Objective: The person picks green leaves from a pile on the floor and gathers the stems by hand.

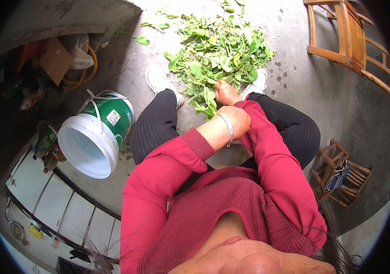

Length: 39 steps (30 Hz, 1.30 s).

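Observation:
A loose heap of green leafy plants (pixel 219 51) lies on the floor between two white shoes. My right hand (pixel 227 93) is at the near edge of this heap, its fingers bent beside the leaves; whether they grip a leaf cannot be told. My left hand (pixel 239 121), with a silver-coloured bangle (pixel 230 128) at the wrist, is bent against the red sleeve (pixel 255 118) of my right forearm. Its fingers are hidden, so a hold on the cloth cannot be made out. Larger leaves (pixel 208 102) stick out just left of both hands.
At the left a green and white plastic bucket (pixel 107 116) is tilted, its mouth facing me. Wooden chairs (pixel 345 34) stand at the upper right, a small wooden stool or rack (pixel 332 171) with denim cloth lower down. Cardboard (pixel 56 60) and bags lie upper left.

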Each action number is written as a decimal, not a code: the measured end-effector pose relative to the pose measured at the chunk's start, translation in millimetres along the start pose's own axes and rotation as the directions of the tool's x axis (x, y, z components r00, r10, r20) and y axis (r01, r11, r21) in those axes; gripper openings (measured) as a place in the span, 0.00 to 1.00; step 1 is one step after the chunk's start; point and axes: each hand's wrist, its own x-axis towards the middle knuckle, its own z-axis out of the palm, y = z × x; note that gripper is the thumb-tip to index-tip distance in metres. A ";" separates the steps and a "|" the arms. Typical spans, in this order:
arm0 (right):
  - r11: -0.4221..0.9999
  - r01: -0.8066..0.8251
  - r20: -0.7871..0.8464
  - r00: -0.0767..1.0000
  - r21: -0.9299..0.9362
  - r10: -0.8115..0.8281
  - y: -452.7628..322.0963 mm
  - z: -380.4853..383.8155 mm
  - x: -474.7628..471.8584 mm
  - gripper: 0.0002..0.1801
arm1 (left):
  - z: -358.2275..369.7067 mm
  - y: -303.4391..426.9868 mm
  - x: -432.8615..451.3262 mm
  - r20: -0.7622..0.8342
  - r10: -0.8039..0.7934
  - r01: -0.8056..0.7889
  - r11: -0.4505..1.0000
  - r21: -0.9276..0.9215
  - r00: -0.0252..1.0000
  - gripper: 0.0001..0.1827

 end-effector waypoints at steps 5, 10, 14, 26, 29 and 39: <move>0.930 0.025 -0.555 0.808 0.366 0.196 16.1 -42.6 54.0 0.09 | -1.6 -2.3 2.3 0.043 -0.045 0.048 0.997 -0.056 0.998 0.06; 0.833 -0.260 -0.349 0.817 0.488 0.459 38.2 -39.2 71.8 0.21 | 2.6 -4.8 2.2 -0.009 -0.044 0.044 0.998 -0.036 0.999 0.06; 0.977 -0.021 -0.289 0.954 0.212 0.083 -24.2 21.5 48.8 0.26 | -2.7 -2.0 6.0 0.017 -0.097 0.098 0.995 -0.023 0.995 0.06; 0.747 0.172 -0.582 0.744 0.642 0.329 7.6 -4.7 68.5 0.12 | -1.4 -4.8 7.6 0.023 -0.092 0.092 0.995 -0.032 0.996 0.06; 0.824 -0.142 -0.499 0.735 0.548 0.458 64.2 -6.0 80.4 0.18 | -7.1 -3.7 9.9 0.068 -0.081 0.084 0.995 -0.050 0.994 0.07; 0.452 0.122 -0.396 0.712 0.883 0.581 23.4 -74.1 71.1 0.16 | -19.9 -14.9 5.7 0.074 -0.169 0.176 0.979 -0.100 0.983 0.07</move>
